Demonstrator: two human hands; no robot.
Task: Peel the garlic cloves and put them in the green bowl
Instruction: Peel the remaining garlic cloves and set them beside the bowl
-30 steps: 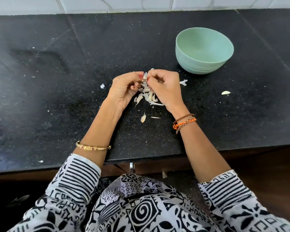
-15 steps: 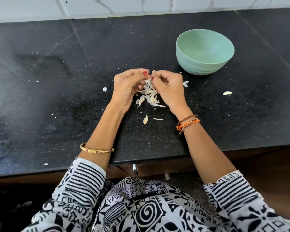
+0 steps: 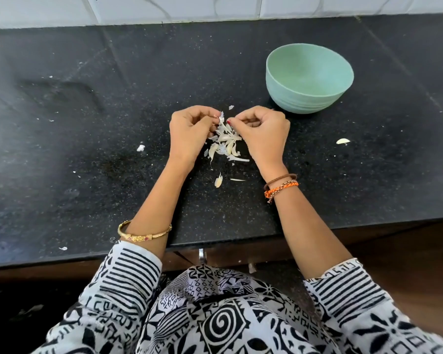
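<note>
My left hand and my right hand face each other over the middle of the black counter, fingers curled. Between their fingertips they pinch a small piece of garlic with white skin sticking up from it; the clove itself is mostly hidden. Below the fingers lies a heap of pale garlic peels. The green bowl stands upright to the right and behind my right hand; its visible inside holds nothing.
Loose bits of peel lie on the counter: one flake to the left, another flake to the right, one scrap nearer me. The counter's front edge runs just beyond my forearms. A white tiled wall closes the back.
My hands have drawn slightly apart, the right one shifting right, while still pinching the garlic between them. The view has tilted a little, so the counter sits lower in frame.
</note>
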